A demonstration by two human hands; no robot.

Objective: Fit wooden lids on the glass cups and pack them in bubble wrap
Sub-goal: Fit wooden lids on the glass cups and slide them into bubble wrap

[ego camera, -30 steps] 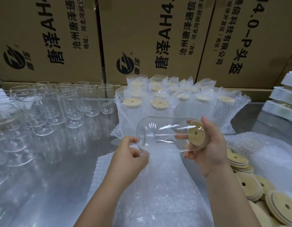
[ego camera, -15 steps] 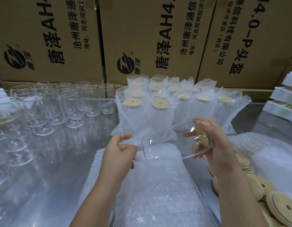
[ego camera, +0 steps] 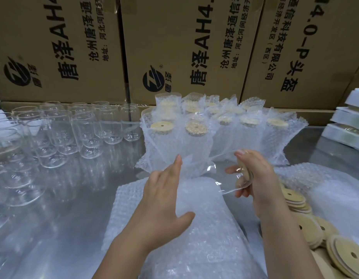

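Note:
My right hand point(ego camera: 255, 178) grips a clear glass cup point(ego camera: 225, 174) at its lidded end, where a round wooden lid point(ego camera: 245, 172) shows between my fingers. The cup lies on its side, base pointing left, over a stack of bubble wrap bags point(ego camera: 194, 228). My left hand point(ego camera: 164, 198) rests flat on that stack with fingers straight and spread, just left of the cup's base. Whether the cup's base is inside a bag's mouth I cannot tell.
Several empty glass cups point(ego camera: 59, 135) stand on the metal table point(ego camera: 73, 228) at left. Several wrapped, lidded cups point(ego camera: 214, 125) stand behind my hands. Loose wooden lids point(ego camera: 315, 228) pile at right. Cardboard boxes point(ego camera: 174, 47) wall the back; white packets point(ego camera: 347, 121) stack far right.
The cup has dropped lower toward the bubble wrap stack. My left hand has let go of the bag's edge and now lies open and flat on the stack.

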